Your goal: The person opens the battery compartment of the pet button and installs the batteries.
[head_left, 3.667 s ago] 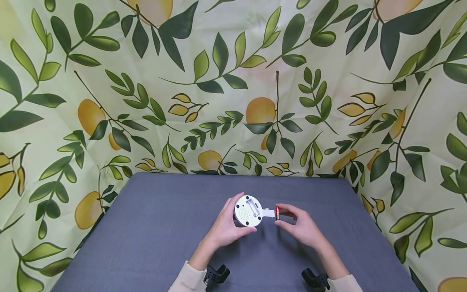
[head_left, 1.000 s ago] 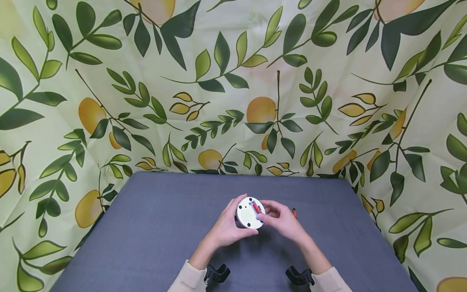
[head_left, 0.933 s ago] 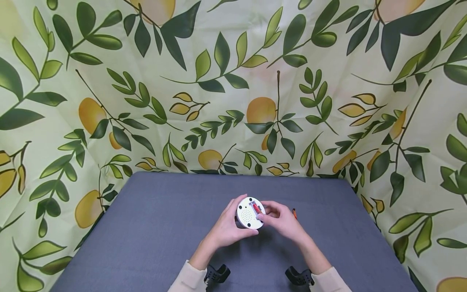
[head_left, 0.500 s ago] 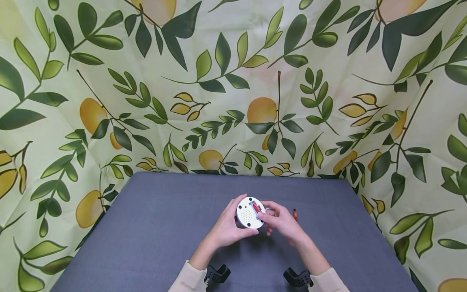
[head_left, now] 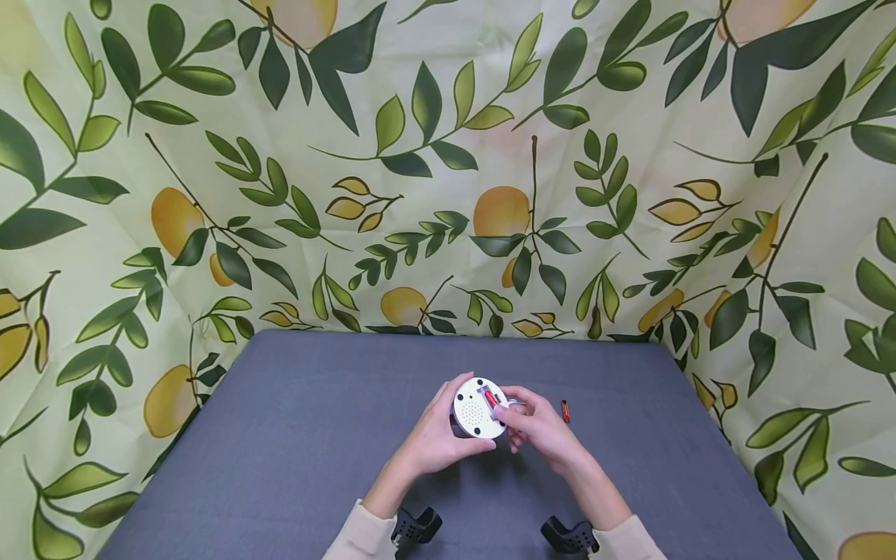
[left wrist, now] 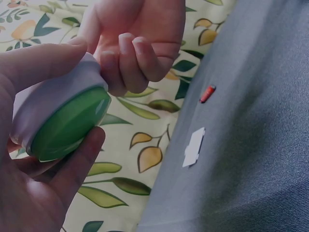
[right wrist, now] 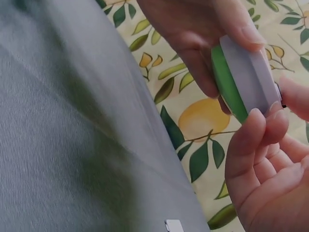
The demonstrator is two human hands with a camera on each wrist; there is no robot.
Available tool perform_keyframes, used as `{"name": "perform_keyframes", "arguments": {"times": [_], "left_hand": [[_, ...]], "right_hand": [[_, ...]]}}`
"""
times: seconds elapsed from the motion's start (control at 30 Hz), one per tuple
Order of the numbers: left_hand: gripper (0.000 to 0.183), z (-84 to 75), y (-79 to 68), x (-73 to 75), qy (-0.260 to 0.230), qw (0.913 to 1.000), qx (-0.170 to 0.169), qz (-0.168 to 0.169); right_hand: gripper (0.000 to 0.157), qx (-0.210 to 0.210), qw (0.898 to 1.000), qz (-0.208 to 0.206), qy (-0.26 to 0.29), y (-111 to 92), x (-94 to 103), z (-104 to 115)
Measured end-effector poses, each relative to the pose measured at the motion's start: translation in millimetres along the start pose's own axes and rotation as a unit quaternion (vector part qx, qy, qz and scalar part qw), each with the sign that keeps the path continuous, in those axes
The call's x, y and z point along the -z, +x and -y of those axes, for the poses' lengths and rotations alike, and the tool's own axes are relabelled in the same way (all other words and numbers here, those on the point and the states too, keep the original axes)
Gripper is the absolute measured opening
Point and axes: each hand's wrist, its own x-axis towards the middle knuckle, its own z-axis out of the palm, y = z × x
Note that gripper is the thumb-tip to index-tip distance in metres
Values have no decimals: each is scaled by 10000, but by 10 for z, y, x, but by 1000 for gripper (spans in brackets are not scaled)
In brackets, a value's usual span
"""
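My left hand (head_left: 437, 435) grips a round white gadget (head_left: 467, 412) by its edge. Its underside faces me in the head view, with small dark feet, a patch of holes and a battery slot; the left wrist view shows its green domed top (left wrist: 72, 123). One red battery (head_left: 491, 397) lies in the slot, partly covered by my right thumb. With the thumb on that battery's lower end and curled fingers at the gadget's right rim, my right hand (head_left: 542, 428) holds there. A second red battery (head_left: 565, 411) lies on the table just right of this hand.
On the grey cloth-covered table (head_left: 336, 404) a small white flat piece (left wrist: 194, 147), like a battery cover, lies near the loose battery in the left wrist view. Leaf-and-fruit patterned cloth (head_left: 448, 194) stands behind and at both sides. Black camera mounts (head_left: 418, 525) sit at the wrists.
The battery that my right hand held right of the gadget is now in the slot. Over the last second that hand shifts only slightly, uncovering more of the loose battery; my left hand keeps still.
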Motion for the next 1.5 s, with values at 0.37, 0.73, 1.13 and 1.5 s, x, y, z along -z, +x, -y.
{"name": "perform_keyframes", "arguments": {"times": [0.37, 0.73, 1.13, 1.5], "left_hand": [[99, 19, -5, -7, -242, 9997, -4, -47], [99, 28, 5, 3, -268, 9996, 34, -19], [99, 34, 16, 31, -240, 9997, -22, 54], [100, 33, 10, 30, -324, 9993, 50, 155]], "right_hand": [[46, -270, 9964, -515, 620, 41, -149, -22], [39, -285, 9930, -947, 642, 51, -237, -38], [45, -102, 9990, -314, -290, 11, -83, 12], [43, 62, 9967, 60, -808, -53, 130, 21]]}}
